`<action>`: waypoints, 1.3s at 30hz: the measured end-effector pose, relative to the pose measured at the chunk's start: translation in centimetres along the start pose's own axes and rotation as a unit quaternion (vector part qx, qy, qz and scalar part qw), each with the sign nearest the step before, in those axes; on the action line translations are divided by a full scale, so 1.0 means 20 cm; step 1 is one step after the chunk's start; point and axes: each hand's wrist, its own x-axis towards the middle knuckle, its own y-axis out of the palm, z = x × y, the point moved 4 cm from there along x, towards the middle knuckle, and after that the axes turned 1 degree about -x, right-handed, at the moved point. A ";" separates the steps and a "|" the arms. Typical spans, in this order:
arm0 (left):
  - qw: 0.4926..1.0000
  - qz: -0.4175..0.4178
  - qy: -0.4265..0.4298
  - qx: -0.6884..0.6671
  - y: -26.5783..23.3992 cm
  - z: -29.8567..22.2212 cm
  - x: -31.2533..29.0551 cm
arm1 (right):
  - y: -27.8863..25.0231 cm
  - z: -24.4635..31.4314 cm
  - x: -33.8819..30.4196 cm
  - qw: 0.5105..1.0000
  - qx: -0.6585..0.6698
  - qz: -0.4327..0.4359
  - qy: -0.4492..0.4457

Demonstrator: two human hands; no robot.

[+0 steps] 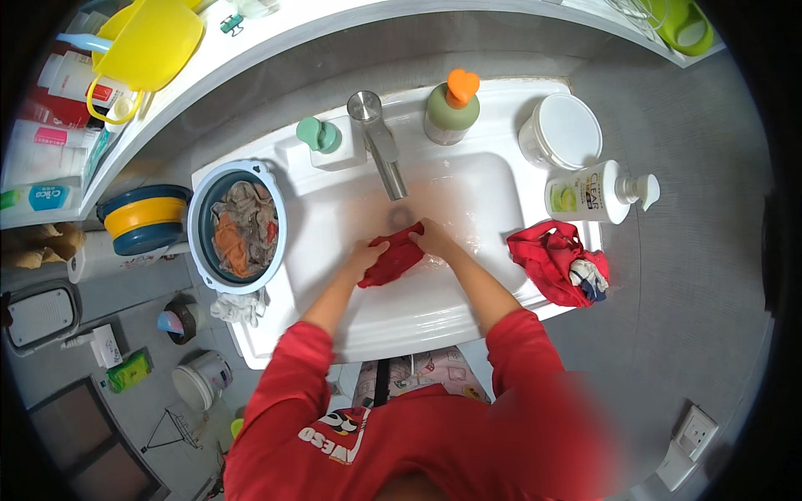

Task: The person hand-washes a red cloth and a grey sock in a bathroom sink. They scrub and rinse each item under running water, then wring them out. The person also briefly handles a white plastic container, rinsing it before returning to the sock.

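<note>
A small red cloth (393,260) is stretched between my two hands, low over the white sink basin (334,309). My left hand (363,257) grips its left end, and my right hand (432,240) holds its upper right corner. Just beyond the cloth, the metal faucet (383,150) points down toward the drain (401,219). Water drops and a faint reddish tint show on the basin floor. What the cloth is exactly, I cannot make out.
A blue tub (280,188) of wet clothes stands on the sink's left rim, above a white cloth (240,308). Red clothing (547,263) lies on the right rim. Behind stand a green-topped dispenser (319,138), an olive bottle (451,121), a white bucket (561,132) and a pump bottle (589,192).
</note>
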 end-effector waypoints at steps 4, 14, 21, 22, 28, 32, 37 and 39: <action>0.910 -0.214 0.205 0.291 0.12 -0.06 0.14 | 0.22 0.07 -0.03 0.899 -0.418 -0.059 -0.118; 0.948 0.016 0.026 -0.315 0.12 0.06 0.18 | 0.16 0.07 -0.07 0.992 -0.033 -0.125 0.005; 0.853 0.256 -0.006 -0.455 0.13 -0.12 -0.09 | 0.08 0.60 -0.27 0.961 -0.202 -0.041 -0.182; 0.862 0.192 -0.037 -0.469 0.15 -0.13 -0.10 | 0.05 0.58 -0.22 0.961 -0.223 -0.031 -0.164; 0.909 0.232 0.227 -0.262 0.06 -0.16 -0.14 | 0.08 0.75 -0.32 0.952 -0.131 -0.163 -0.222; 0.942 0.008 -0.038 -0.334 0.09 -0.35 -0.48 | -0.03 0.44 -0.10 0.969 -0.128 -0.135 -0.160; 0.912 -0.130 0.364 0.141 -0.24 -0.44 -0.45 | -0.32 0.07 -0.12 0.992 -0.022 -0.098 0.081; 0.842 -0.162 0.415 0.304 -0.26 -0.34 -0.44 | -0.37 0.02 -0.15 0.968 -0.191 -0.151 0.064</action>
